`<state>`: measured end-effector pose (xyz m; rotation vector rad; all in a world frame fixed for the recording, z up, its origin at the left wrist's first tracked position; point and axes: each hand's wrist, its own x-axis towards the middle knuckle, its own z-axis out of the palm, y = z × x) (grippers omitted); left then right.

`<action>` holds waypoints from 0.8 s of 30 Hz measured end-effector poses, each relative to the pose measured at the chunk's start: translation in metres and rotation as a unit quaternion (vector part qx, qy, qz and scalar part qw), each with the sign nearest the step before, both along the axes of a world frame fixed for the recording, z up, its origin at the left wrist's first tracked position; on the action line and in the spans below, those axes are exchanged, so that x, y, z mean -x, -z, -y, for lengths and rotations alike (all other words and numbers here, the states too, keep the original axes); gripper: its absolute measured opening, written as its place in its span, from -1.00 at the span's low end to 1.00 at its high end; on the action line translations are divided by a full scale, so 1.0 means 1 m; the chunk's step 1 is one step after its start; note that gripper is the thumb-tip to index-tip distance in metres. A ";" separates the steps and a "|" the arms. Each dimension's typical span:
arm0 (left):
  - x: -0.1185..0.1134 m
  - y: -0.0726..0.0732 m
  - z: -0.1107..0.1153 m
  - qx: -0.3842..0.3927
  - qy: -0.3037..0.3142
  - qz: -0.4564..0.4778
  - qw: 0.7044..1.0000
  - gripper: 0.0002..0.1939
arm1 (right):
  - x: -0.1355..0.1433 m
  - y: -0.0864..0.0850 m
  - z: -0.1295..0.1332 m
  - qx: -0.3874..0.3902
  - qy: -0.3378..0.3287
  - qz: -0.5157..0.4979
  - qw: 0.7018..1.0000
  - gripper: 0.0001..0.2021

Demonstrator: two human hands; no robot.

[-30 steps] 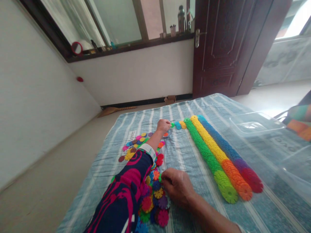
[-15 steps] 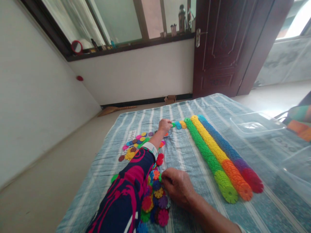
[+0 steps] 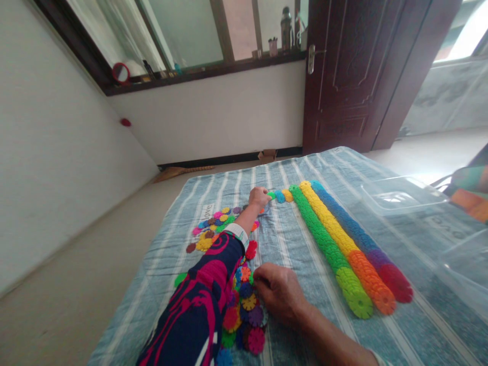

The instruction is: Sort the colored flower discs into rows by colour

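My left hand (image 3: pixel 259 197) has its fingers pinched on the near edge of a green disc (image 3: pixel 272 195), with a blue disc (image 3: pixel 280 196) and a yellow disc (image 3: pixel 288 195) in line just right of them, leading to the green row (image 3: pixel 318 236), yellow row (image 3: pixel 330 222) and blue row (image 3: pixel 345 219) farther right. My right hand (image 3: pixel 280 295) is curled beside the loose discs (image 3: pixel 249 303) at its left, and I cannot tell whether its fingers grip one. Beneath both hands spreads the striped cloth (image 3: pixel 290 244), with a clear tray (image 3: pixel 412 207) well off to their right.
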<state>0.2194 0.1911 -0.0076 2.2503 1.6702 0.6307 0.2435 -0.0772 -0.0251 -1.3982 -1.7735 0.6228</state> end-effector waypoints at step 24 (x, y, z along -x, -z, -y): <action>-0.001 -0.005 0.005 0.001 0.013 -0.017 1.000 -0.77 | -0.001 -0.001 0.001 0.009 -0.004 0.003 1.000 -0.85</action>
